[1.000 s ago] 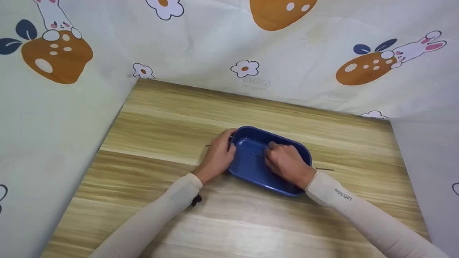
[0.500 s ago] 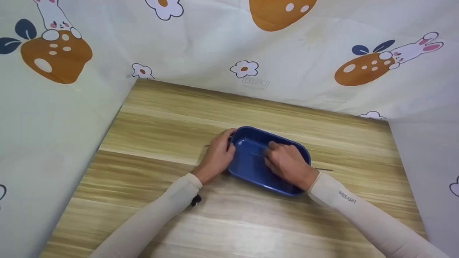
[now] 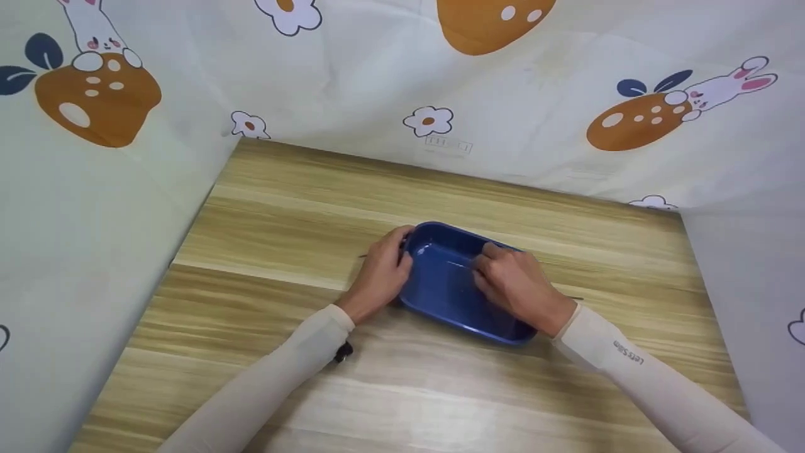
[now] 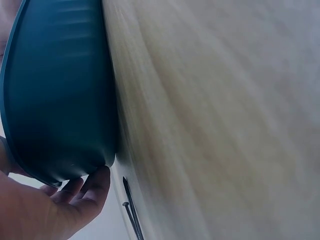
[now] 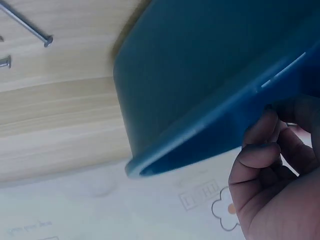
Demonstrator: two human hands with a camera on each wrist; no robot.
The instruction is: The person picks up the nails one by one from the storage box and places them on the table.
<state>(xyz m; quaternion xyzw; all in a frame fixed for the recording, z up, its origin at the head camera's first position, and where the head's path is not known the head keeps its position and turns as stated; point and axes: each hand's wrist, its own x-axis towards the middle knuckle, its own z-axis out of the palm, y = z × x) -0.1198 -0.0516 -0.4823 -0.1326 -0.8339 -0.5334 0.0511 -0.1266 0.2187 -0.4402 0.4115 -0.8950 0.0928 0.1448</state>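
Observation:
A blue plastic basin [image 3: 440, 283] rests on the wood-grain table. My left hand [image 3: 380, 267] grips its left end, thumb over the rim; in the left wrist view the fingers of that hand [image 4: 65, 205] curl against the outer wall. Inside the basin, my right hand [image 3: 512, 280] pinches a thin dark nail [image 3: 461, 264] that points left above the floor. In the right wrist view the right hand [image 5: 277, 175] has its fingers bent together by the rim, and the nail is hidden there.
Nails [image 4: 131, 210] lie on the table just beyond the basin's left end. More nails [image 5: 27, 24] lie past its right end, partly behind the right hand in the head view. Patterned cloth walls [image 3: 352, 82] enclose the table's back and sides.
My right hand has shifted slightly right and toward the basin's far wall, carrying the nail with it. The left hand and basin hold the same place.

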